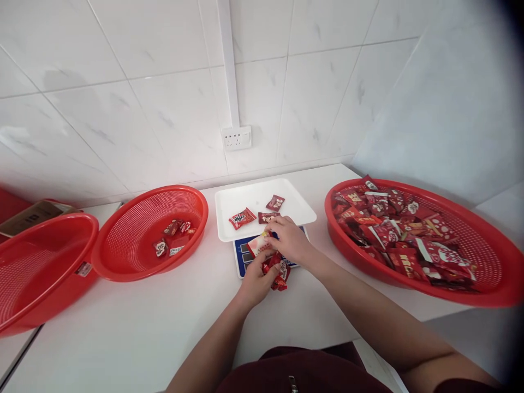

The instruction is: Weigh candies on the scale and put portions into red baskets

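Note:
My left hand (257, 282) is closed round a bunch of small red snack packets (278, 273) just in front of a blue-faced scale (245, 255). My right hand (290, 238) pinches a packet (258, 244) from that bunch, right at the front edge of the white tray (245, 232) on the scale. Three red packets lie on the tray: one at the left (242, 218), one in the middle (268, 217) and one further back (275, 203).
A large red basket (483, 240) at the right is heaped with red packets. A smaller red basket (123, 240) left of the scale holds several packets (174, 236). Another red basin (36, 267) sits at far left, with a cardboard box (35, 214) behind it. A wall socket (237, 138) is above the scale.

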### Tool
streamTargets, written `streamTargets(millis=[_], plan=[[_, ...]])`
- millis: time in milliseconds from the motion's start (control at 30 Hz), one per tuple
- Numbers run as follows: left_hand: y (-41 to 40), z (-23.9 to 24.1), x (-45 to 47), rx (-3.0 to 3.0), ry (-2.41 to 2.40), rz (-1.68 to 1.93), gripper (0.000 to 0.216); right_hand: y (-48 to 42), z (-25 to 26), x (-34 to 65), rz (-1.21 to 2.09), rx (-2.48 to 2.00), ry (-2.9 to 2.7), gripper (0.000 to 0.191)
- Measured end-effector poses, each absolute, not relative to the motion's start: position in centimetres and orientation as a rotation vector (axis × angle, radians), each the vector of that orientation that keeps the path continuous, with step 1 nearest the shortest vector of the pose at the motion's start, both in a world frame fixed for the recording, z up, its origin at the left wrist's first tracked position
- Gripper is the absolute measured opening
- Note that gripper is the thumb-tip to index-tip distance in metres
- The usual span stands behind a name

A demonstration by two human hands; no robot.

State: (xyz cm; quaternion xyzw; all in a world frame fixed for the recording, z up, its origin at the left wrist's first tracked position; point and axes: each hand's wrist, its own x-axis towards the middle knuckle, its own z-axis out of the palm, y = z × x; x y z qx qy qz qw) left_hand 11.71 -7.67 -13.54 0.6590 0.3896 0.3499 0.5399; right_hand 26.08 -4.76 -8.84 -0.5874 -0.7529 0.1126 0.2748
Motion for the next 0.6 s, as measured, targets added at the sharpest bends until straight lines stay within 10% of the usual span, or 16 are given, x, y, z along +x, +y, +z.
streamTargets(millis=[600], plan=[[-8.8,-13.0,12.0,1.146,0.742,0.512,0.045,-13.7,-3.4,46.9,-0.099,-2.126,-1.034,0.045]])
